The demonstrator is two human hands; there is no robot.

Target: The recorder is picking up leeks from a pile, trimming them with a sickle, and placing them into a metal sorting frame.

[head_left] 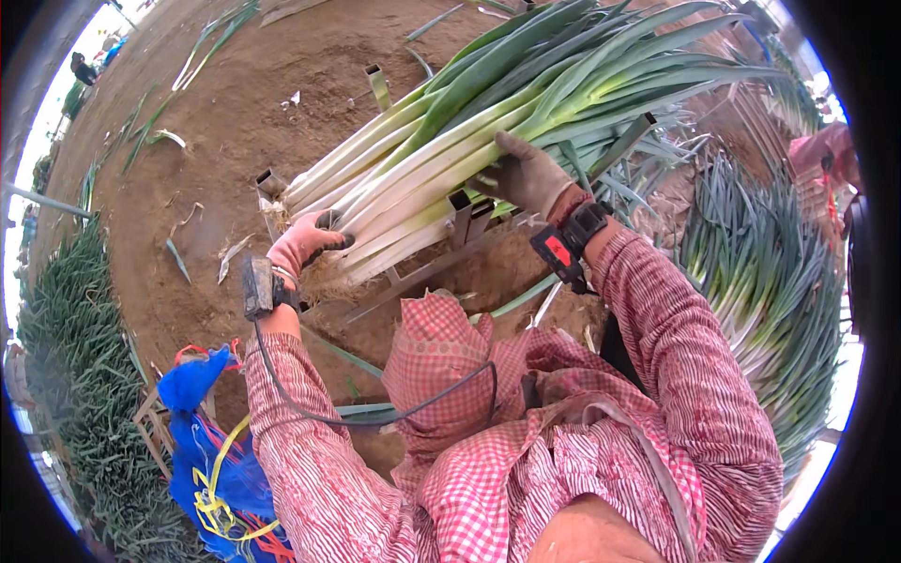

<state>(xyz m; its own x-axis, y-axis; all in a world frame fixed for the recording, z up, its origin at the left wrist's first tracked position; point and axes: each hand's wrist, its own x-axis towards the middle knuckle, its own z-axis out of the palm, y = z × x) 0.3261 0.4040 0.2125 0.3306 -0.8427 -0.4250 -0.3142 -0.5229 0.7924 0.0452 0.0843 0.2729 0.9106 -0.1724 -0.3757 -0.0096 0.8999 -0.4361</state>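
A thick bundle of long green onions (pixel 427 174) lies slantwise across a metal rack (pixel 399 279) with square-tube posts. Its white root ends point to the lower left and its green leaves to the upper right. My left hand (pixel 305 242), in a pinkish glove with dark fingertips, is closed around stalks close to the roots. Farther up, my right hand (pixel 530 176), in a brownish glove, grips the bundle's near side where white turns to green. Its thumb rests over the stalks, and the other fingers are partly hidden.
More green onions (pixel 760 281) are piled on the right, beside another person's pink sleeve (pixel 821 155). Dense green leaves (pixel 70 375) line the left. A blue plastic bag (pixel 211 460) with yellow and red ties is near my left arm. Loose stalks (pixel 169 139) litter the soil.
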